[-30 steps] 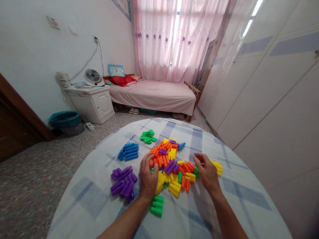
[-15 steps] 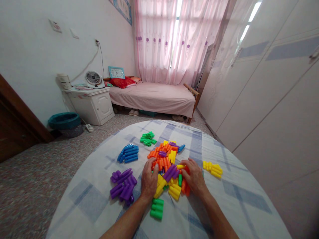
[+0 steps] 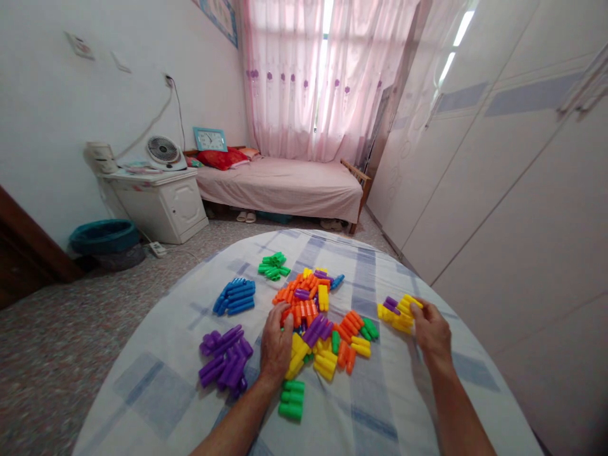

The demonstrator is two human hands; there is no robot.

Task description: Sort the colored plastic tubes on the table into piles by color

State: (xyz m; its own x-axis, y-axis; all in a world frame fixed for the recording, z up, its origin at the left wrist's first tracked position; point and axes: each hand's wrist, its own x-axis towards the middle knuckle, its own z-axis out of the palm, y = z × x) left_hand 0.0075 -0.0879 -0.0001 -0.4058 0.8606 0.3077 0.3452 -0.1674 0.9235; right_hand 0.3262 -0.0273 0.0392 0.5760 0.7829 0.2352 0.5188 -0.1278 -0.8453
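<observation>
Currently, right hand (image 3: 433,334): a yellow piece (image 3: 411,303) is pinched between thumb and fingertips, above the yellow group.
Yellow group (image 3: 400,323): set toward the counter's (image 3: 142,380) right edge, with a purple piece (image 3: 391,304) laid on it.
Left hand (image 3: 275,345): half curled, placed against the mixed pile's left side; whether anything is gripped cannot be told.
Mixed pile (image 3: 304,311): spread over the counter's middle.
Single colours: purple heap (image 3: 228,361), blue heap (image 3: 235,296) and green heap (image 3: 274,266) are ranged along the left, purple nearest the near edge.
Clock (image 3: 209,139): dial figures cannot be read.
Room: checked cloth (image 3: 387,380) is shown between mixed pile and yellow group.
</observation>
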